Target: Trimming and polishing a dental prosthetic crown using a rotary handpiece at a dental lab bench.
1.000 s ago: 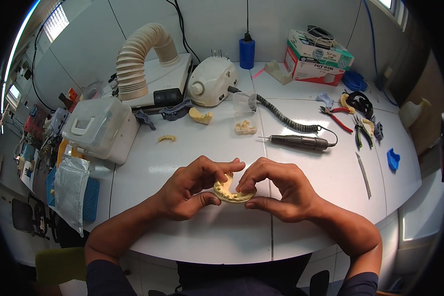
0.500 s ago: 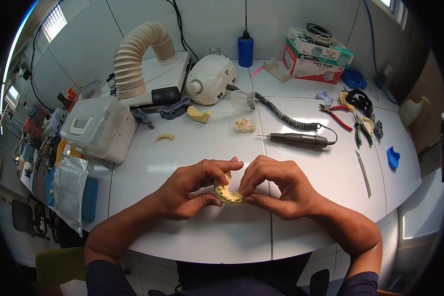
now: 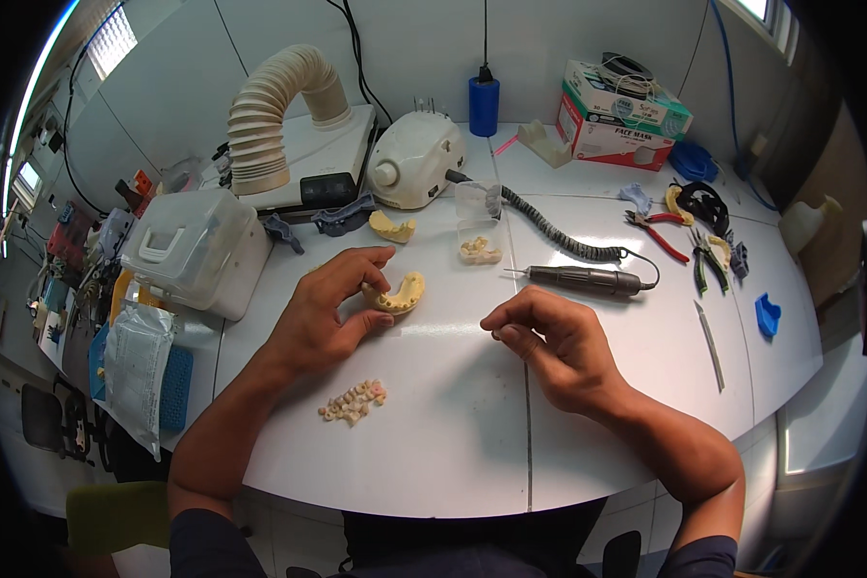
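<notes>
My left hand [image 3: 332, 313] is closed around the yellow horseshoe-shaped dental cast [image 3: 404, 294], thumb at its front edge and fingers at its left side, near the bench surface. My right hand [image 3: 544, 352] is pinched on a small pale piece [image 3: 496, 333], too small to name, apart from the cast. A loose pile of small tooth-like pieces [image 3: 352, 402], pale with some pink, lies below my left hand. Behind the hands are a clear small box with cream pieces [image 3: 480, 249], another yellow cast piece [image 3: 391, 227] and a black corded handpiece [image 3: 584, 280].
A clear lidded case [image 3: 193, 255] and a silver bag [image 3: 135, 376] stand at left. A white machine [image 3: 419, 159], hose [image 3: 260, 125], blue cylinder [image 3: 484, 106] and mask boxes [image 3: 617, 125] are at back. At right lie pliers [image 3: 657, 236], a scalpel [image 3: 708, 342] and a blue tray [image 3: 767, 313].
My left hand has moved up and left with the cast. My right hand has separated from it, now pinching a small piece. The pile of small pieces now shows where my left hand was.
</notes>
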`<move>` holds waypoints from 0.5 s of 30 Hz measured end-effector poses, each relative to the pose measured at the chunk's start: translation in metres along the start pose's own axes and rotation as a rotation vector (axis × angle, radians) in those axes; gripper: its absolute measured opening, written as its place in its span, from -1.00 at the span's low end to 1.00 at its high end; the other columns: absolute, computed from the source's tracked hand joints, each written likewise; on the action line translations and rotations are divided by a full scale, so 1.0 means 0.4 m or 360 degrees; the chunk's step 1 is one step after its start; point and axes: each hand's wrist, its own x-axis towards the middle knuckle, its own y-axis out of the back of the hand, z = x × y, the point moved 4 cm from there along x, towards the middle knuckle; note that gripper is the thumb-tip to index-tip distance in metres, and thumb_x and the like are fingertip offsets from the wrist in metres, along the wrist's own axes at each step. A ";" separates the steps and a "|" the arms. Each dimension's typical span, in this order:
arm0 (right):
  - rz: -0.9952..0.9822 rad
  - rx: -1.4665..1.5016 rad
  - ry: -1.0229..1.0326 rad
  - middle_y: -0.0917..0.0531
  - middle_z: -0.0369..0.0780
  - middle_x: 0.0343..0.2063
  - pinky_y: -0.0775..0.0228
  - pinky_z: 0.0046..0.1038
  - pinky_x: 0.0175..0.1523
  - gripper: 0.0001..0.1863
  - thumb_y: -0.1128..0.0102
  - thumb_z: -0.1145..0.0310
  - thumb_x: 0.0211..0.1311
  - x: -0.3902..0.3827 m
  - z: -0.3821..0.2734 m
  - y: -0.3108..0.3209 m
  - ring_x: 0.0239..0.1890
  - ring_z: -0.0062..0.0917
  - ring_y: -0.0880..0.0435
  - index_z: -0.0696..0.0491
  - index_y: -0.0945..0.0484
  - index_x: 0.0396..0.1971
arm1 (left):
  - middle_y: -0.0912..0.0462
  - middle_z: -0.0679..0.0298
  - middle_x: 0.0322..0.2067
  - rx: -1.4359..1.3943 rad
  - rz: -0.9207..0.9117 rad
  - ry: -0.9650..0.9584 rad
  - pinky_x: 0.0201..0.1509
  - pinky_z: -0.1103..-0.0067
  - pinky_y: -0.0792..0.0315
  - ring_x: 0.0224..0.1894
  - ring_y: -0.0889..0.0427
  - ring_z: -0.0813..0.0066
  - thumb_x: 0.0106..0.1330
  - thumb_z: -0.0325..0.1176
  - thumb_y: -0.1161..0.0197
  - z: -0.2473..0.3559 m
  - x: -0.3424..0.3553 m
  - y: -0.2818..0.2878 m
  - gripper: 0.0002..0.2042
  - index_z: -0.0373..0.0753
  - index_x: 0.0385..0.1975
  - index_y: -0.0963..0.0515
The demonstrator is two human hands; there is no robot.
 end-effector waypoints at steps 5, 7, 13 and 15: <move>-0.0059 0.0402 -0.0343 -0.75 -0.25 -0.21 -0.59 -0.46 0.07 -0.83 -0.23 0.45 0.62 -0.001 0.003 -0.004 -0.16 -0.61 -0.69 0.18 -0.71 0.03 | -0.58 -0.06 0.38 0.0222 0.0016 0.0036 0.51 0.25 -0.55 0.43 -0.59 0.04 0.18 -0.60 -0.59 -0.011 -0.001 0.002 -0.65 -0.30 -0.12 -0.55; -0.0064 0.0555 -0.0373 -0.74 -0.26 -0.21 -0.59 -0.47 0.07 -0.81 -0.23 0.42 0.64 -0.001 0.009 -0.001 -0.15 -0.62 -0.69 0.19 -0.70 0.05 | -0.60 -0.06 0.36 0.0203 0.0026 0.0043 0.49 0.25 -0.56 0.42 -0.60 0.03 0.17 -0.58 -0.60 -0.009 -0.001 0.001 -0.64 -0.30 -0.13 -0.55; -0.0157 0.0574 -0.0482 -0.74 -0.26 -0.16 -0.60 -0.50 0.07 -0.77 -0.27 0.40 0.62 -0.004 0.013 -0.003 -0.12 -0.63 -0.72 0.23 -0.67 0.08 | -0.62 -0.09 0.34 0.0213 0.0037 0.0045 0.48 0.25 -0.53 0.40 -0.61 -0.04 0.19 -0.56 -0.59 -0.014 -0.002 -0.006 -0.66 -0.29 -0.14 -0.54; -0.0189 0.0607 -0.0512 -0.74 -0.25 -0.12 -0.64 -0.50 0.14 -0.79 -0.29 0.47 0.59 -0.003 0.005 -0.012 -0.06 -0.62 -0.75 0.23 -0.65 0.08 | -0.62 -0.09 0.34 0.0218 0.0039 0.0048 0.47 0.25 -0.53 0.41 -0.61 -0.06 0.20 -0.55 -0.59 -0.012 -0.005 -0.004 -0.66 -0.29 -0.14 -0.54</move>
